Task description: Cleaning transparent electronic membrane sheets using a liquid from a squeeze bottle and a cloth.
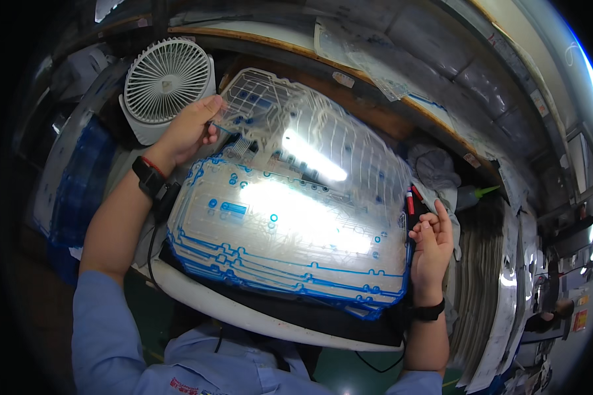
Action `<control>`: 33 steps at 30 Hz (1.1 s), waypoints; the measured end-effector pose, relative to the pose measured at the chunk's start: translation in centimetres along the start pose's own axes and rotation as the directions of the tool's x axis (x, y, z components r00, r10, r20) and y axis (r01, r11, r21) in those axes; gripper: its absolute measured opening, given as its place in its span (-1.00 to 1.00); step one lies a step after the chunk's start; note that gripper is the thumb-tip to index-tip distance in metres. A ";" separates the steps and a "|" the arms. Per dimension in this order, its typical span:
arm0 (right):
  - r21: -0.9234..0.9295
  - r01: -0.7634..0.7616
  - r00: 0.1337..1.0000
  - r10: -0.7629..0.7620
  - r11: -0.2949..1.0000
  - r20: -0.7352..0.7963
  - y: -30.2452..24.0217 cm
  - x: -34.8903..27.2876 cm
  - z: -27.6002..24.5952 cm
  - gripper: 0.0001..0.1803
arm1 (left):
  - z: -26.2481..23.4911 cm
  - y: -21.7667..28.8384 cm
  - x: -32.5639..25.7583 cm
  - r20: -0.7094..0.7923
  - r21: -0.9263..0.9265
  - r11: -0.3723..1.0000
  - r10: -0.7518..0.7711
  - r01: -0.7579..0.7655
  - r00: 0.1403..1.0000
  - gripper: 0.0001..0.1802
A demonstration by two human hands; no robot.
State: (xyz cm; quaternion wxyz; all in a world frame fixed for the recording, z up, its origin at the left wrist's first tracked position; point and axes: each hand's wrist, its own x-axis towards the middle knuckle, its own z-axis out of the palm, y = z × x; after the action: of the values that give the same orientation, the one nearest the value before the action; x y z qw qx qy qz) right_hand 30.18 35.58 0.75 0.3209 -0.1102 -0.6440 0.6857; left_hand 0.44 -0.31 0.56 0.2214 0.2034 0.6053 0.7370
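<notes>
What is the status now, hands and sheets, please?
Left hand pinching the lifted clear sheet at its corner. Right hand resting at the blue-edged stack, right edge. White fan close behind the left hand.

Left side: closed off by the white desk fan (167, 82), just behind the left hand (190, 130).
Centre: covered by the lifted clear sheet (316, 131) above the blue-edged stack (290, 243).
Right side: narrowed by the grey cloth (435, 168), red-capped pens (412, 201) and upright sheet bundles (491, 276) beside the right hand (431, 247).
Near edge: open floor is seen below the table rim (244, 316).
</notes>
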 end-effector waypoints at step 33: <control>0.108 -0.122 0.990 0.129 0.987 -0.061 0.1 0.3 -0.3 -0.78 | 1.5 1.3 -1.1 0.245 0.168 0.983 -0.109 0.069 0.963 -0.80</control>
State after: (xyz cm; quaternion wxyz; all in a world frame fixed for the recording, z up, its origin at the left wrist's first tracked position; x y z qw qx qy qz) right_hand 30.08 36.02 0.65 0.3039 -0.1568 -0.5879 0.7330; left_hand 2.09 0.04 2.03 0.3132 0.2853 0.6371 0.6440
